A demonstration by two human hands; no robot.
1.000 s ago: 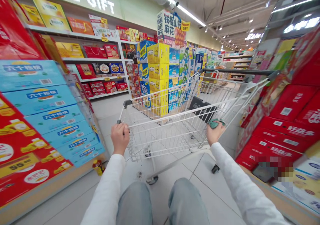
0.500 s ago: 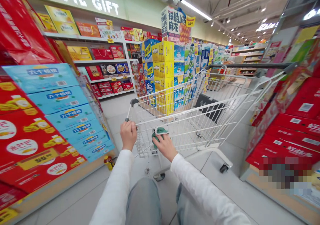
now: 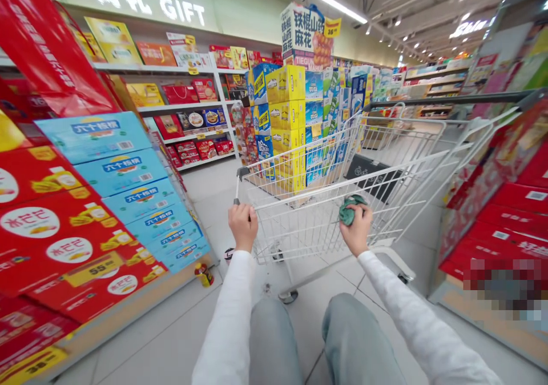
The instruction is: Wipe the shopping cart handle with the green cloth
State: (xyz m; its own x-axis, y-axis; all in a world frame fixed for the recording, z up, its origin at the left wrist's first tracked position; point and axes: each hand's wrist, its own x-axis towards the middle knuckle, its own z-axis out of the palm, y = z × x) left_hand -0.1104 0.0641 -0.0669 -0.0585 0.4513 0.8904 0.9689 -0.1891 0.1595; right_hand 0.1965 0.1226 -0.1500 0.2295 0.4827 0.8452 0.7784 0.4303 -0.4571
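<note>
A wire shopping cart [image 3: 299, 242] stands side-on in front of me, its dark push handle [image 3: 449, 100] at the upper right. My left hand [image 3: 243, 226] is wrapped round the corner of the cart's rim at its left end, just below a dark plastic corner piece [image 3: 242, 172]. My right hand [image 3: 358, 225] grips a bunched green cloth [image 3: 349, 209] against the wires of the cart's near side. The fingertips of that hand press into the cloth. Inside the cart, a dark panel with white symbols [image 3: 372, 173] shows through the wires.
Stacked light-blue cartons [image 3: 128, 196] and red cartons [image 3: 51, 225] rise close on my left. A small bottle with a yellow label [image 3: 204, 275] is on the floor beside them. Yellow cartons [image 3: 286, 128] stand behind the cart, and red boxes [image 3: 500, 239] on the right.
My right hand has slid the green cloth to the right and slightly up along the cart's side. The left hand keeps its hold on the rim while the view has shifted a little.
</note>
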